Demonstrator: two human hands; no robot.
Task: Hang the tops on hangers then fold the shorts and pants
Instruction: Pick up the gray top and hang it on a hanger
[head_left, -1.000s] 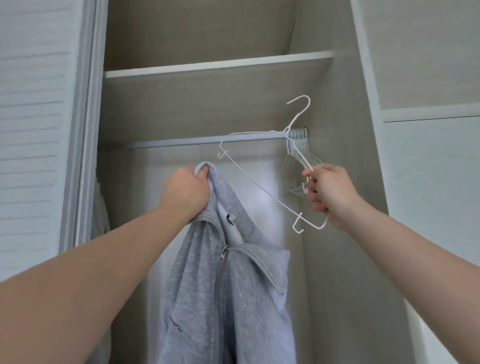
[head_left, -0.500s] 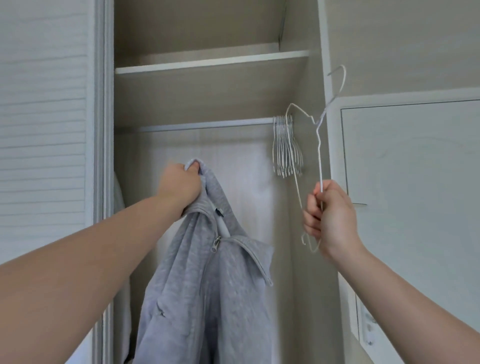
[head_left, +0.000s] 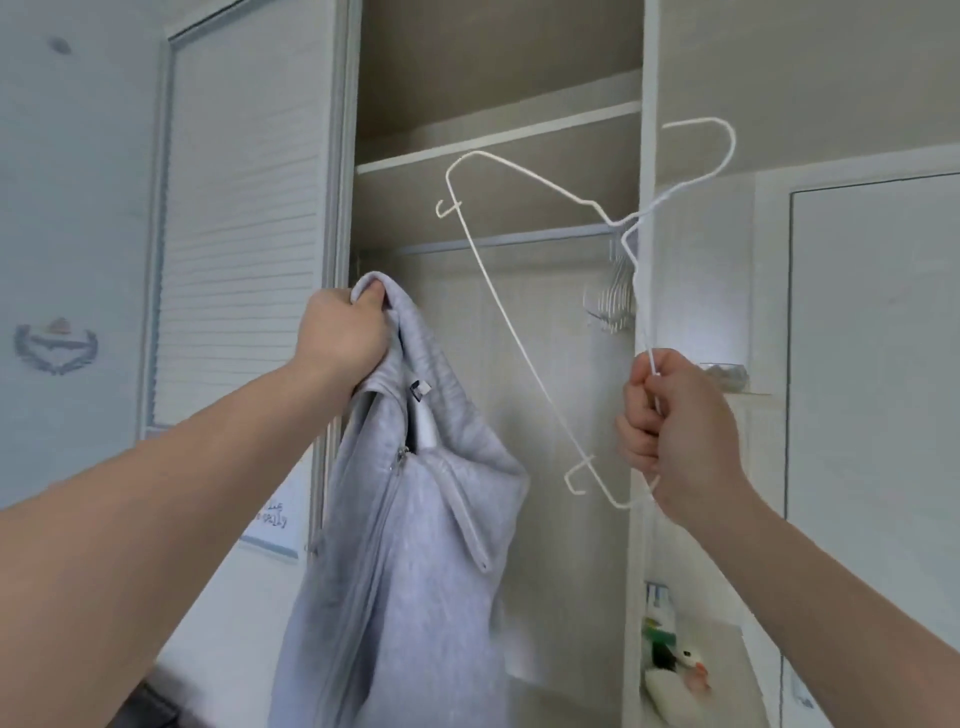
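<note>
Left hand (head_left: 343, 338) gripped the collar of a grey zip-up hoodie (head_left: 410, 545) at 9 o'clock, the garment hanging free, its hem cut off by the frame's lower edge. Right hand (head_left: 675, 431), at 3 o'clock, was closed on a white wire hanger (head_left: 498, 296), tilted, hook at 1 o'clock. Spare hangers (head_left: 615, 296) on the wardrobe rail (head_left: 498, 241) were blurred, partly hidden behind the divider.

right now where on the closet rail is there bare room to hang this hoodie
The closet rail is bare from its left end to the spare hangers, which bunch at its right end against the side panel. The left hand holds the grey hoodie under that bare stretch; the right hand holds the white wire hanger.
</note>
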